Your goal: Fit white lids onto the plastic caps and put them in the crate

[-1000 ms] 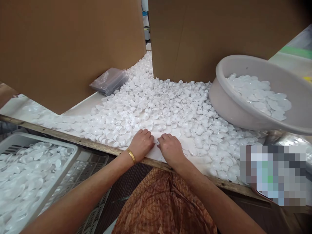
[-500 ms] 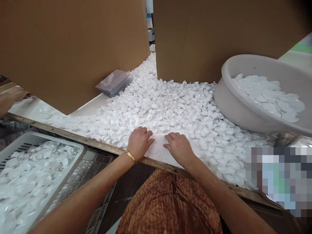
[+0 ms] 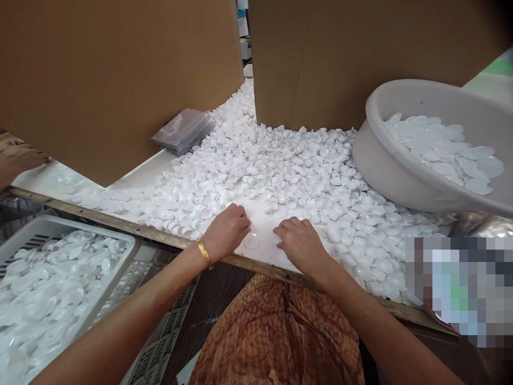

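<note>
My left hand (image 3: 229, 230), with a gold bracelet (image 3: 204, 253) at the wrist, rests low over the table near its front edge. Its fingers are curled together, and whatever lies in them is hidden. Opposite, my right hand (image 3: 301, 245) is bent with thumb and fingers drawn in close to the white surface; I cannot make out what they pinch. Between both hands a round, clear-looking white disc (image 3: 251, 241) lies flat on the bare strip of table. Beyond them spreads a heap of small white plastic cup-like pieces (image 3: 272, 166).
A large pale tub (image 3: 371, 155) holding white discs (image 3: 444, 149) stands at right. At lower left is a basket (image 3: 127, 243) full of white pieces. Cardboard panels (image 3: 120, 64) rise behind, beside a plastic-wrapped packet (image 3: 183, 131). Another person's hand (image 3: 20, 159) shows at far left.
My hands have moved slightly apart. Some pieces in front of them have shifted, baring more of the table. The other person's hand at left shows more fully.
</note>
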Demonstrator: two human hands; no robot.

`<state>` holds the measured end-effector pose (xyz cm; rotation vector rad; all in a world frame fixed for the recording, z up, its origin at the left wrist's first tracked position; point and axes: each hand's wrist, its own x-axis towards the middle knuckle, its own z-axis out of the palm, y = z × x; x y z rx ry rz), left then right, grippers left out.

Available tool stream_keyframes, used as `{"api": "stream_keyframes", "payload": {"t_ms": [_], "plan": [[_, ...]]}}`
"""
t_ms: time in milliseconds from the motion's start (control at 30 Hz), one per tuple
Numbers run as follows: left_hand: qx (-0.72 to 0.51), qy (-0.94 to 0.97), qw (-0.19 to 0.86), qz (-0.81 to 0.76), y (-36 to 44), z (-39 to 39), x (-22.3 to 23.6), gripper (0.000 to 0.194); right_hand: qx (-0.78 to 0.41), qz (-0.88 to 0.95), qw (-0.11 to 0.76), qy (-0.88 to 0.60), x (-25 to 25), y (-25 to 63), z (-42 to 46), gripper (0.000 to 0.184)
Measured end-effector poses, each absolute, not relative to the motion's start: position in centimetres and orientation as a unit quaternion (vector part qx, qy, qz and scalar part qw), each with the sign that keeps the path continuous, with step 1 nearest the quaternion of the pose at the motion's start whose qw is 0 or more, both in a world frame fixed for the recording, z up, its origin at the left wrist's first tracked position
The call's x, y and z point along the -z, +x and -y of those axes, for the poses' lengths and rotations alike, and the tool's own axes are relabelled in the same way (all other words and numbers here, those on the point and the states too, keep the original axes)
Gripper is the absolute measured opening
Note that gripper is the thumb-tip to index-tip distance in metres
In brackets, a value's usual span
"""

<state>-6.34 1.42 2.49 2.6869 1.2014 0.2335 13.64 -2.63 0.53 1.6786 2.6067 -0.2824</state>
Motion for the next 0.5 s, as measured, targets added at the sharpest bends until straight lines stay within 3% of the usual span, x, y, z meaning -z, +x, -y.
{"api": "stream_keyframes", "payload": {"t_ms": [167, 333, 500], "plan": [[-0.11, 0.905, 0.127, -0.391, -7.3, 1.5, -1.4, 0.022, 0.108, -0.822, -0.016, 0.559, -0.7, 13.1, 2.5, 0.024], [-0.112, 0.918, 0.104, -0.366, -6.9, 1.8, -0.2, 0.025, 0.263, -0.786, -0.134, 0.544, -0.1, 10.8, 3.0, 0.023], [-0.067, 0.934, 0.085, -0.339, -6.6, 1.6, -0.9, 0.026, 0.286, -0.764, -0.148, 0.56, 1.5, 9.7, 3.1, 0.019]]}}
